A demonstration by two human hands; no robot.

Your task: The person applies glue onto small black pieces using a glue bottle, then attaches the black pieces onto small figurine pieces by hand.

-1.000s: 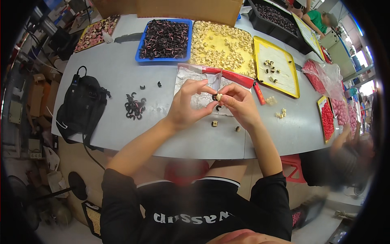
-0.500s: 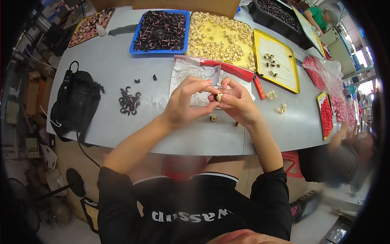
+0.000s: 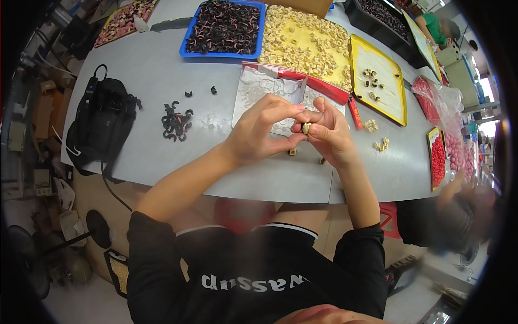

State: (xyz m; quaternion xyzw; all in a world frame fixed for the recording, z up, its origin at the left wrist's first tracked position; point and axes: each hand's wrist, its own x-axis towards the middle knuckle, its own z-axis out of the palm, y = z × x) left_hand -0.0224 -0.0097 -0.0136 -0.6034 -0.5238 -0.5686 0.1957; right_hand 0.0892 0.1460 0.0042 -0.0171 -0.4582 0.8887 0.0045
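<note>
My left hand (image 3: 264,127) and my right hand (image 3: 333,135) meet above the table's middle. Between the fingertips of both is a small cream-and-black piece (image 3: 306,128), partly hidden by the fingers. Both hands are closed on it. Behind them lies a white, powder-smeared sheet (image 3: 251,92) with a red strip along its far side. Another small cream-and-black piece (image 3: 292,152) rests on the table just below the left fingers. Loose black curved pieces (image 3: 177,123) lie heaped to the left. Small cream pieces (image 3: 382,144) sit in clusters to the right.
Farther back stand a blue tray (image 3: 186,53) of black curved pieces and a yellow tray (image 3: 291,40) of cream pieces. A yellow-rimmed tray (image 3: 389,70) holds several two-tone pieces. A black bag (image 3: 108,121) lies left. Another person (image 3: 450,218) sits at the right.
The view has shifted slightly, so the table things sit farther right and higher. My hands stay together on the piece, with the right fingers now closer over it.
</note>
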